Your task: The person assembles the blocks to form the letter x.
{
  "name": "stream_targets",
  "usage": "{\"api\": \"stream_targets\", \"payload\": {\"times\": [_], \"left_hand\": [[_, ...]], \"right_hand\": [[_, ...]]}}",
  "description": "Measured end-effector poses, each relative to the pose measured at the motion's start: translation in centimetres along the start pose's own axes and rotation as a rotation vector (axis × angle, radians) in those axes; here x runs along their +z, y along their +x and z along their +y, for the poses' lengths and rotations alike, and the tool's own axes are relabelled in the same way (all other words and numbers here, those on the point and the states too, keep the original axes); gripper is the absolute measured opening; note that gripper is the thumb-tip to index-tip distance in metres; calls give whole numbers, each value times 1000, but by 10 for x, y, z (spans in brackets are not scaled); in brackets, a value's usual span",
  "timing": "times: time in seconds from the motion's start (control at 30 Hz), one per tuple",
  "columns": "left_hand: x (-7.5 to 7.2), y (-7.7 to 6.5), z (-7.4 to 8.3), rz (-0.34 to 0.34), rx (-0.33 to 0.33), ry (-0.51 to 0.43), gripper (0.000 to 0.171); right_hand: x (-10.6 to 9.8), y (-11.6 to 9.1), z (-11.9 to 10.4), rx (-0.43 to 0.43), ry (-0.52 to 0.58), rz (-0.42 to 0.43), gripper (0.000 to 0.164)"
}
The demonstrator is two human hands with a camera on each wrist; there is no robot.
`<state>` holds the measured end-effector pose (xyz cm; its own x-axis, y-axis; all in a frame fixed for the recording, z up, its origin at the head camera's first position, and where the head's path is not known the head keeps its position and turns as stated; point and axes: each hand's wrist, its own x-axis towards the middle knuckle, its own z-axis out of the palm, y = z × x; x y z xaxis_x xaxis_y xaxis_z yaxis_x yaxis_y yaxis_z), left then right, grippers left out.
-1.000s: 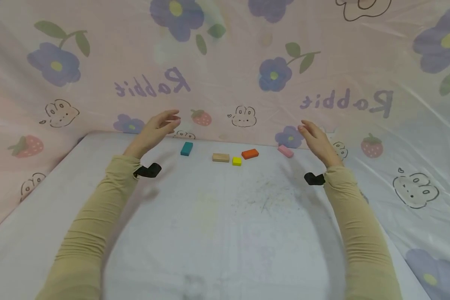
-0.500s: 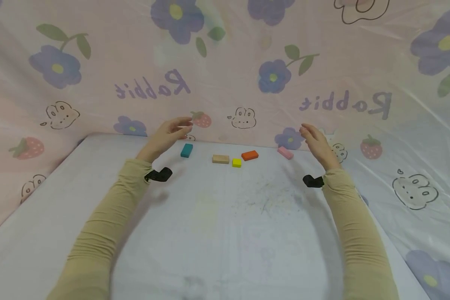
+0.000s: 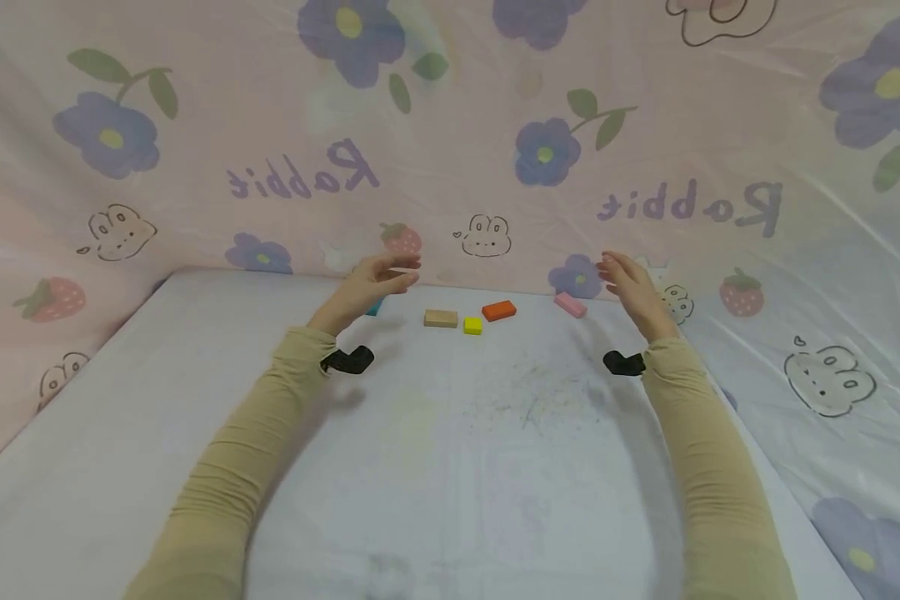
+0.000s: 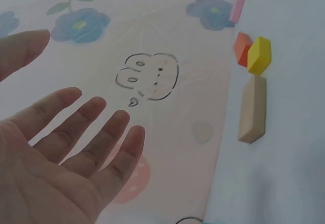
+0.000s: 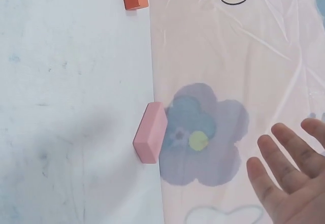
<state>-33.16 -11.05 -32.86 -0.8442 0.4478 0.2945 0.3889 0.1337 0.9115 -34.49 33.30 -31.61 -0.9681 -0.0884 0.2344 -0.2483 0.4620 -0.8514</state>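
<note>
My left hand hovers above the table's far left, fingers spread and relaxed, holding nothing. It partly hides a teal block in the head view. Right of it lie a tan wooden block, a small yellow block and an orange block. A pink block lies by the back edge, nearest to my right hand, which is raised with loose fingers and nothing in them. The right wrist view has the pink block to the left of the fingers.
The white table bears dark scuffs right of its middle. A patterned curtain with flowers and rabbits stands behind the blocks and along both sides. A black wrist camera mount juts from the left cuff, another from the right.
My left hand has moved right and somewhat lower in the head view, now covering most of the teal block. The right hand has barely moved, and the blocks lie where they were.
</note>
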Motion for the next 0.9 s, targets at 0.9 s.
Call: {"api": "stream_targets", "payload": {"times": [0.9], "left_hand": [[62, 18, -27, -108, -78, 47, 52]], "right_hand": [[14, 7, 17, 19, 63, 6, 61]]}}
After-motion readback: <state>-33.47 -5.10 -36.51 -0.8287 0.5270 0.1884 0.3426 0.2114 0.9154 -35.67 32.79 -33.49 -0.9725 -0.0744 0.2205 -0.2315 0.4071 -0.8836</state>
